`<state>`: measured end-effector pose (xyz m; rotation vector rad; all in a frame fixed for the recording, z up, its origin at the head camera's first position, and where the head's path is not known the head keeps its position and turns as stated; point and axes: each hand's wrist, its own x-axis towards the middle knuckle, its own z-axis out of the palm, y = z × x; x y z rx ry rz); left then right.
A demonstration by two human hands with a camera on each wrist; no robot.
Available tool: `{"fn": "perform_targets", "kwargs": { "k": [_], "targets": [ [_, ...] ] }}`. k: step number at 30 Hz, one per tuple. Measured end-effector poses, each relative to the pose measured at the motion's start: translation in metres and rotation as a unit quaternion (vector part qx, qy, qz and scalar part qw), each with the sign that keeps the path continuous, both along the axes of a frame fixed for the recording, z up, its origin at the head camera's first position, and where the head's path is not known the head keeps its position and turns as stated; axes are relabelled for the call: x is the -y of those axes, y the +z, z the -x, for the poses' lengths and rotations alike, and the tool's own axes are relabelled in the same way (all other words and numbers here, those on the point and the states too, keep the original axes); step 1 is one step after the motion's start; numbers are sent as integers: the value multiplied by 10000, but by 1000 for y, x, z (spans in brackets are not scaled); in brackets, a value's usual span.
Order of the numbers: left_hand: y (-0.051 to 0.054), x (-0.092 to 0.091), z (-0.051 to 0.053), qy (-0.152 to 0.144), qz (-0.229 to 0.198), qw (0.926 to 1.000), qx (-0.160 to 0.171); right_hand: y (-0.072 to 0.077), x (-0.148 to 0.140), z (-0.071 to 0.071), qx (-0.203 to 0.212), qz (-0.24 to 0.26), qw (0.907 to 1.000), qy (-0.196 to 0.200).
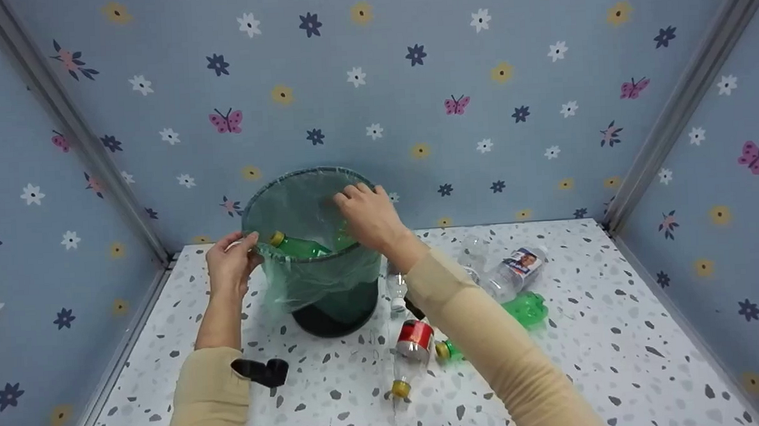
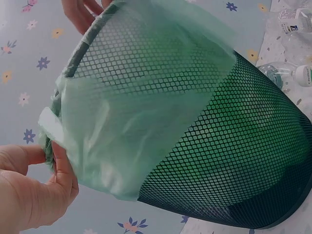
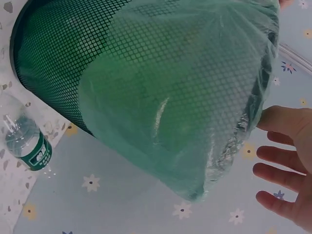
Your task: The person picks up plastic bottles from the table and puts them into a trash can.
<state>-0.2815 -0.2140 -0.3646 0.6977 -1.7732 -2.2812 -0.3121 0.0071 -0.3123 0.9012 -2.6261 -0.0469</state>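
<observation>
Logged left to right from my remote seat: left grip (image 1: 229,265), one, thumb and fingers pinched on the bag's edge, near-left of the rim (image 1: 317,169); bag (image 1: 287,287), one, pale green, see-through, turned over the rim, slack hanging at front left, nearer my left grip; green bottle (image 1: 301,247), one, yellow cap, lying inside; bin (image 1: 351,307), one, dark mesh, on the bench (image 1: 337,410), long axis about upright, mouth up; right grip (image 1: 370,216), one, right side of the rim, fingers apart, thumb tip against the bag's edge; red-labelled bottle (image 1: 415,338), one, lying right of the bin; governing relation, as I judge it: the rim spans between both grips, the bin's axis dropping away below
</observation>
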Motion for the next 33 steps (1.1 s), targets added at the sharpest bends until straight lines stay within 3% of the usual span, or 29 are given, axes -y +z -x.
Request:
{"fn": "perform_targets", "kwargs": {
  "k": [6, 13, 24, 33],
  "targets": [
    [-1, 0, 1, 72, 46, 9999, 57, -6, -13, -3, 143, 890, 9959, 79],
    [-2, 0, 1, 105, 59, 9999, 83, -18, -31, -10, 158, 1510, 9884, 35],
    [-1, 0, 0, 107, 7, 9999, 97, -50, -66, -21, 280, 2419, 9696, -229],
    [-1, -1, 1, 93, -38, 9999, 128, -83, -95, -33, 453, 2844, 9560, -558]
  ]
}}
